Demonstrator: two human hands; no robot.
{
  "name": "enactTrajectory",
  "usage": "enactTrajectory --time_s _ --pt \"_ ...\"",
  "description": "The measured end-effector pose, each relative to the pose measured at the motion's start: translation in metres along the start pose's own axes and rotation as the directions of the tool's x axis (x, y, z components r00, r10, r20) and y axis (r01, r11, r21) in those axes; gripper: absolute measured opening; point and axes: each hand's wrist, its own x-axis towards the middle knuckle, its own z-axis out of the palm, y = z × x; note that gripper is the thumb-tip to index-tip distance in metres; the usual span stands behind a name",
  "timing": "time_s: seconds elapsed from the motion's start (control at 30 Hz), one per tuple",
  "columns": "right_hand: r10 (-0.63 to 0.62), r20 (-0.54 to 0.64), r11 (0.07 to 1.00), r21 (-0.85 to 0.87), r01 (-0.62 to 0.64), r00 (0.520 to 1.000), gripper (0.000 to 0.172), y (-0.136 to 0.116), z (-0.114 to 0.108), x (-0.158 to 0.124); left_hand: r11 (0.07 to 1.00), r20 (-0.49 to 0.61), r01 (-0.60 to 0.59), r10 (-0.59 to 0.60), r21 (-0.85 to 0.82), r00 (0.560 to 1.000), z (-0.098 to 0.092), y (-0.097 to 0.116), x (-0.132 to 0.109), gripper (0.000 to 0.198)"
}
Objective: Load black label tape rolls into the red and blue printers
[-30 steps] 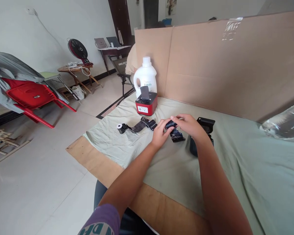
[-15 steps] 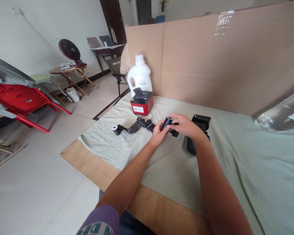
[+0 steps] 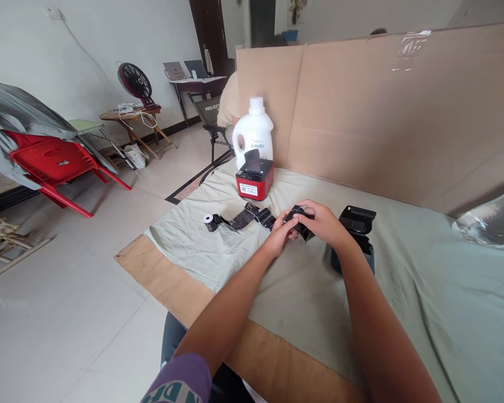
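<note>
Both hands are together over the cloth. My left hand (image 3: 280, 234) grips a black paper roll (image 3: 298, 214) from the left, and my right hand (image 3: 319, 221) pinches it from the right. Part of the roll is hidden by the fingers. Beside my left hand a crumpled black strip (image 3: 243, 218) lies on the cloth, running to a small roll with a white end (image 3: 210, 222). Behind stands a red and black printer (image 3: 255, 184) with a black strip sticking up from its top. An open black device (image 3: 357, 224) with its lid raised is right of my right hand.
A white detergent bottle (image 3: 256, 129) stands behind the printer, before a tall cardboard panel (image 3: 361, 112). Clear plastic wrap (image 3: 495, 221) lies far right. The board's wooden edge (image 3: 151, 266) is in front. A red chair (image 3: 54, 162) and a person's sleeve (image 3: 230, 101) are beyond.
The roll between my hands has turned, and a loose black strip now shows beneath my right hand. The whole view has shifted slightly, moving things rightward in the picture.
</note>
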Motion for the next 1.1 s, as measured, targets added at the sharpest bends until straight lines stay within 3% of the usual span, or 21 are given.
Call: enactTrajectory --time_s 0.33,0.47,0.67,0.87,0.97,1.1 --pt "0.018 0.005 0.994 0.110 -0.018 1.000 0.039 0.003 0.002 0.000 0.993 -0.186 0.009 -0.030 -0.116 0.982 -0.004 -0.002 0.007 0.034" --pt "0.083 0.027 0.973 0.212 -0.087 0.996 0.047 0.005 0.001 -0.001 0.991 -0.087 0.024 -0.035 -0.129 0.996 -0.007 -0.002 0.009 0.048" --pt "0.068 -0.026 0.983 0.175 -0.063 0.997 0.044 0.002 -0.008 -0.008 0.984 0.080 0.093 -0.082 -0.153 0.993 -0.007 0.004 0.003 0.074" --pt "0.116 -0.015 0.960 0.257 -0.108 0.993 0.043 -0.008 -0.018 -0.015 0.990 0.304 0.141 -0.142 0.026 0.942 -0.006 0.007 -0.004 0.095" --pt "0.114 0.000 0.954 0.278 -0.109 0.994 0.044 -0.013 -0.020 -0.016 0.989 0.276 0.102 -0.127 0.105 0.953 -0.007 0.006 -0.004 0.095" --pt "0.093 -0.026 0.960 0.267 -0.082 0.995 0.041 -0.011 -0.019 -0.015 0.993 0.198 0.053 -0.074 0.109 0.977 -0.008 0.003 -0.003 0.079"
